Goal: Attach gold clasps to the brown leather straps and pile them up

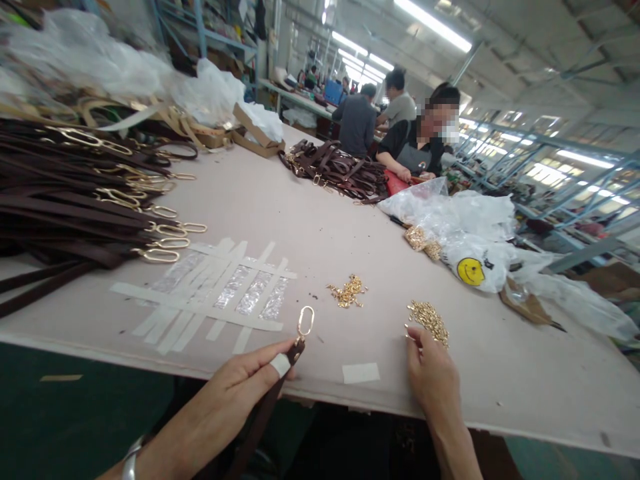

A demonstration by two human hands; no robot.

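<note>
A dark brown leather strap hangs from my left hand, its end pinched between thumb and fingers near the table's front edge. An oval gold ring is attached at that end and points away from me. White tape wraps my left thumb. My right hand is closed at the near side of a pile of small gold studs. Its thumb and fingertips are pinched together, with a small gold stud showing at the tips. Left of that pile lies another heap of small gold pieces.
Many brown straps with gold rings are stacked at left. Tape strips cover part of the table. More straps lie at the back, near a seated person. Plastic bags line the right side.
</note>
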